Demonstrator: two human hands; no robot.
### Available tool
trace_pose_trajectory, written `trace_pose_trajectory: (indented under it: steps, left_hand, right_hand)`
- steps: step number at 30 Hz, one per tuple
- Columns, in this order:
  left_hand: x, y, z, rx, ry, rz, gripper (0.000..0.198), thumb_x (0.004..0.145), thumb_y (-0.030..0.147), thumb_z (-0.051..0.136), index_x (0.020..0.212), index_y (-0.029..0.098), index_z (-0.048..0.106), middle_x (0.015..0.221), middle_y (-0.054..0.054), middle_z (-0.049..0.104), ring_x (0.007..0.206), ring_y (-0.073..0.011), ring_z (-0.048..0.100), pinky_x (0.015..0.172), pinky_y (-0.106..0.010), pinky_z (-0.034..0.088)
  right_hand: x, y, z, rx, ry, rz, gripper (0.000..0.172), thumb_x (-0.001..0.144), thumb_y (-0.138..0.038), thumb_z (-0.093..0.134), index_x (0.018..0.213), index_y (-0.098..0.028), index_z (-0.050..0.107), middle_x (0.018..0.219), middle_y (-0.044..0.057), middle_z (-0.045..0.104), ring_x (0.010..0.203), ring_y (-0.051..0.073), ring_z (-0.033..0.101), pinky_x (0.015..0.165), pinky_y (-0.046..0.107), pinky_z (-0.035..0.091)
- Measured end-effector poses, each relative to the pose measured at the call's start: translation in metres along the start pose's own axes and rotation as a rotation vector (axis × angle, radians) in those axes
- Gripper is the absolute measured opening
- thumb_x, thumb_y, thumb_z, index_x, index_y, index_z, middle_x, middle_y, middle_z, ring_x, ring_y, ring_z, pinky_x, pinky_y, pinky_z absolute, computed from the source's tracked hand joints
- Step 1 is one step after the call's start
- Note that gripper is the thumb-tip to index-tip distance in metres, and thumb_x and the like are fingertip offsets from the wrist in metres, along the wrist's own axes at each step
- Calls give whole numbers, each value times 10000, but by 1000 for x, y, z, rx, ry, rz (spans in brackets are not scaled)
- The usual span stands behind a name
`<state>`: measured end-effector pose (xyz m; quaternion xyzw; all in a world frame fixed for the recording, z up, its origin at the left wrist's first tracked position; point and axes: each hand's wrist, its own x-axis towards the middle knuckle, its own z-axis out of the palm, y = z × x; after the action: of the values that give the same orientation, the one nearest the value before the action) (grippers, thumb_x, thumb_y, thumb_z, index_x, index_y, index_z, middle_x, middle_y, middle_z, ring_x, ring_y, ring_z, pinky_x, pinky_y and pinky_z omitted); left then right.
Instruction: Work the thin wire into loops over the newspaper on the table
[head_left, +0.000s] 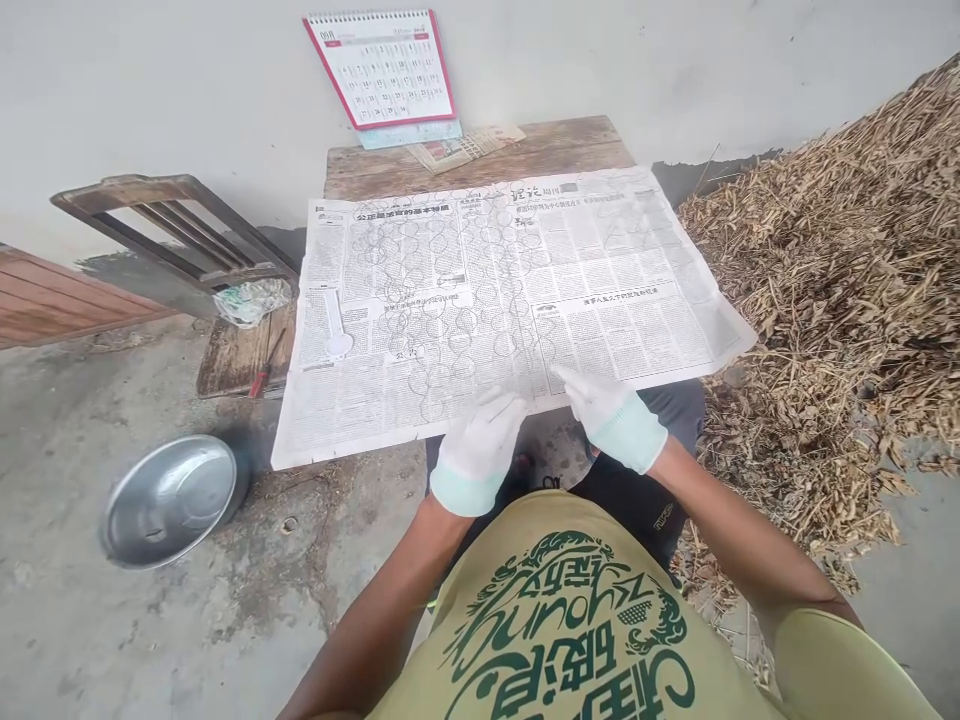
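Observation:
A large printed newspaper sheet [600, 270] is spread over the table and overhangs its near side. Rows of thin grey circles [450, 325] cover its left and middle parts; whether they are drawn or are fine rings lying on it, I cannot tell. My left hand [484, 435], in a white glove with a pale green cuff, is at the sheet's near edge, fingers bent and pressed together. Anything between them is too small to see. Just to the right, my right hand [604, 405], gloved alike, rests over the same edge with its fingers stretched toward the left.
Behind the sheet, a desk calendar [386, 75] and a folded newspaper [469, 148] lie on the wooden tabletop [570, 145]. Left are a wooden chair [217, 365] with a plastic bag and a red-handled tool [259, 382], and a metal basin [172, 500]. Dry stalks [840, 300] heap up right.

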<state>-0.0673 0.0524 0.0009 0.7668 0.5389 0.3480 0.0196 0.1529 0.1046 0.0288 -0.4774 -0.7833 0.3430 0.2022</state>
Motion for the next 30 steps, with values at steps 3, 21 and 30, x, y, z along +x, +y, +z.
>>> trace_pose_trajectory:
  steps: [3,21,30]
  left_hand:
    - [-1,2,-4,-9,26,-10,259,1022,202,582,1102,237,825,1107,-73,832,1056,-248,795,1017,-363,626]
    - [30,4,-11,-1165,-242,-824,452,899,553,755,1110,158,818,1068,-136,828,985,-286,791,1003,-465,605]
    - [38,12,-13,-1439,-242,-811,316,851,454,831,967,160,833,784,-71,783,707,-177,717,804,-389,649]
  right_hand:
    - [3,-6,-4,38,7,61,460,1086,-295,438,1489,-228,650,769,40,687,671,189,651,733,357,607]
    - [1,-10,-15,63,180,29,431,1071,-316,458,1413,-244,710,716,9,685,680,189,661,734,357,606]
    - [-6,-9,-23,-24,212,-37,446,1088,-303,426,1441,-264,694,945,62,774,816,208,720,827,389,640]
